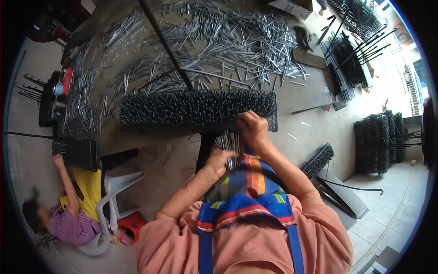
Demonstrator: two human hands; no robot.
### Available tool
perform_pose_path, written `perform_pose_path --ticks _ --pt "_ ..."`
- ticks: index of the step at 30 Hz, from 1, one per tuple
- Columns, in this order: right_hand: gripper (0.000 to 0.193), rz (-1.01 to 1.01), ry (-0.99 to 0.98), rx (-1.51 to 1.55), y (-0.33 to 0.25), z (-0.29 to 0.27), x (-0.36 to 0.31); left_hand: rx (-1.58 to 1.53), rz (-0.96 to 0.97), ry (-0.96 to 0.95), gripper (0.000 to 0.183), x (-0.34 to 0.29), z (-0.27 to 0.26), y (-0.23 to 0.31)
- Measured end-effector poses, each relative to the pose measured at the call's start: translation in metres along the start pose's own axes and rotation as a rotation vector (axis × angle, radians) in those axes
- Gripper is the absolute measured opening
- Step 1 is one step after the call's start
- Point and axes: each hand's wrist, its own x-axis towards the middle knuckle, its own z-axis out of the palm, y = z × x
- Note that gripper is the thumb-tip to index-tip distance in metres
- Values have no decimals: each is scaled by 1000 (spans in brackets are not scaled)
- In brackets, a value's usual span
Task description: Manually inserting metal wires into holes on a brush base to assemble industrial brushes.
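My left hand (220, 160) is closed around a bundle of thin metal rods (228, 142) held upright over my striped apron (248, 182). My right hand (252, 129) rests at the near right edge of a long black rack (196, 109) packed with upright metal rods, its fingers pinched at the rods there. The rack stretches across in front of me at waist height.
A big heap of loose silver rods (228, 41) covers the floor beyond the rack. Black wire grids (378, 141) stand stacked at right, more (351, 59) at upper right. Another person (73, 205) sits at lower left beside a white plastic chair (114, 192).
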Motion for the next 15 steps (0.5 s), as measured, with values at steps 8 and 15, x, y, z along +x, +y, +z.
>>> perform_pose_path --ticks 8,15 --pt "11 -104 -78 -199 3 -8 1 63 -58 29 46 -18 -6 -10" --pt "24 564 -439 441 5 -36 -19 -12 104 3 45 -14 3 -7"
